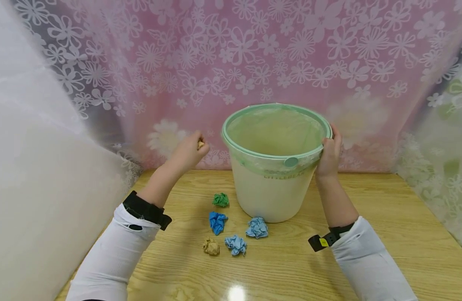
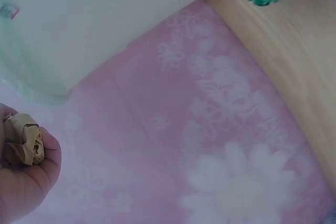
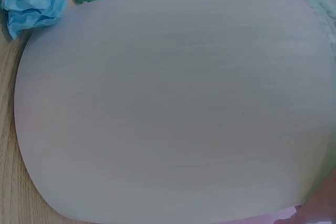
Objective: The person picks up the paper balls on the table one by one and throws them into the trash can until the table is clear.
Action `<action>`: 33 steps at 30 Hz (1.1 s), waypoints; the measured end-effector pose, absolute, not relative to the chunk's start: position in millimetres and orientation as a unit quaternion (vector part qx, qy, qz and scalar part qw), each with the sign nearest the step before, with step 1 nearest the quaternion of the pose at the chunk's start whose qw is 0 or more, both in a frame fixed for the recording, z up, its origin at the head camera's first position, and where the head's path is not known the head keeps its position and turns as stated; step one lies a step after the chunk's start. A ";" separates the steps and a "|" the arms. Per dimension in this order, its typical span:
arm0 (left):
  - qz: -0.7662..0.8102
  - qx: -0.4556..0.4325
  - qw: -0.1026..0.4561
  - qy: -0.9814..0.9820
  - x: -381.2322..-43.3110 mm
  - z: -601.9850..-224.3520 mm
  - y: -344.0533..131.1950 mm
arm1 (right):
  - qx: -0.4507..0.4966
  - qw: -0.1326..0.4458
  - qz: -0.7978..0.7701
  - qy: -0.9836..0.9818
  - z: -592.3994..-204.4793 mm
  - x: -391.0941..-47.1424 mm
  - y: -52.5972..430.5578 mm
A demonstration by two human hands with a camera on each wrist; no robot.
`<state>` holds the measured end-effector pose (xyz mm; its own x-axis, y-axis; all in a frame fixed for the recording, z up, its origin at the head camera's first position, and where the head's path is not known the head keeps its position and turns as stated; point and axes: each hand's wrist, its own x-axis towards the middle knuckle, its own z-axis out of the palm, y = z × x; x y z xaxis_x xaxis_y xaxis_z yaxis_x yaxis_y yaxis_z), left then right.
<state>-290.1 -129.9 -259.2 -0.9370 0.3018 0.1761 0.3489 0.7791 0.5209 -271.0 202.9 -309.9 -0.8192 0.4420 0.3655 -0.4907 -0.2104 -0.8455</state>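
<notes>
A white trash bin [image 1: 270, 188] with a green rim and a thin liner folded over it stands on the table. My right hand [image 1: 330, 154] grips its rim at the right side, thumb on the outside. To the left of the bin, raised about level with the rim, my left hand [image 1: 189, 151] holds a crumpled tan paper ball [image 2: 26, 142] in curled fingers. On the table lie a green paper ball [image 1: 221, 200], a dark blue one [image 1: 217, 222], a tan one [image 1: 211, 246] and two light blue ones, one [image 1: 257, 228] by the bin's base and another [image 1: 236, 245] nearer me.
A pink curtain [image 1: 201, 62] with white flowers hangs behind the wooden table [image 1: 291, 267]. White sheeting [image 1: 46, 167] borders the left, and a flowered sheet [image 1: 442, 179] the right. The bin's liner shows a pale interior from above.
</notes>
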 end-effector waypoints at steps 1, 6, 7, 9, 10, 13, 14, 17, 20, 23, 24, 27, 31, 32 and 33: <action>-0.284 -0.176 0.054 -0.941 -291.2 -254.5 -127.1 | 0.023 0.301 0.778 -0.551 -310.1 -271.3 202.8; -0.287 -0.178 0.119 -0.934 -298.1 -234.2 -111.4 | 0.027 0.304 0.779 -0.547 -309.8 -272.3 204.4; -0.293 -0.178 0.128 -0.931 -299.8 -231.3 -108.1 | 0.029 0.306 0.779 -0.546 -309.6 -272.5 204.7; -0.316 -0.177 0.140 -0.921 -302.6 -227.6 -101.0 | 0.031 0.311 0.779 -0.543 -309.4 -272.9 205.1; -0.329 -0.176 0.145 -0.916 -304.2 -227.0 -97.6 | 0.032 0.315 0.778 -0.542 -309.3 -273.1 205.0; -0.371 -0.177 0.164 -0.897 -308.1 -228.7 -87.7 | 0.028 0.318 0.777 -0.543 -309.6 -273.6 203.7; -0.383 -0.176 0.172 -0.890 -309.0 -229.7 -84.4 | 0.026 0.320 0.775 -0.544 -309.9 -273.6 203.1; -0.412 -0.179 0.192 -0.873 -311.3 -231.6 -73.6 | 0.018 0.318 0.773 -0.549 -311.1 -273.3 202.5; -0.432 -0.187 0.197 -0.860 -312.7 -229.7 -62.3 | 0.014 0.316 0.772 -0.551 -311.7 -272.6 202.6; -0.437 -0.197 0.185 -0.858 -314.5 -225.4 -51.3 | 0.017 0.315 0.773 -0.550 -311.5 -272.5 202.8; -0.435 -0.202 0.181 -0.859 -315.3 -224.0 -47.9 | 0.018 0.316 0.774 -0.548 -311.3 -272.4 202.5; -0.426 -0.213 0.160 -0.865 -318.2 -220.2 -39.0 | 0.025 0.325 0.775 -0.541 -311.1 -272.9 201.7; -0.397 -0.232 0.125 -0.879 -321.4 -216.5 -29.3 | 0.028 0.328 0.779 -0.534 -311.0 -273.0 200.2; -0.388 -0.237 0.119 -0.883 -321.8 -215.4 -27.0 | 0.029 0.327 0.780 -0.533 -311.0 -272.9 200.0; -0.378 -0.241 0.113 -0.886 -322.1 -214.3 -24.7 | 0.029 0.325 0.780 -0.534 -311.1 -272.9 199.9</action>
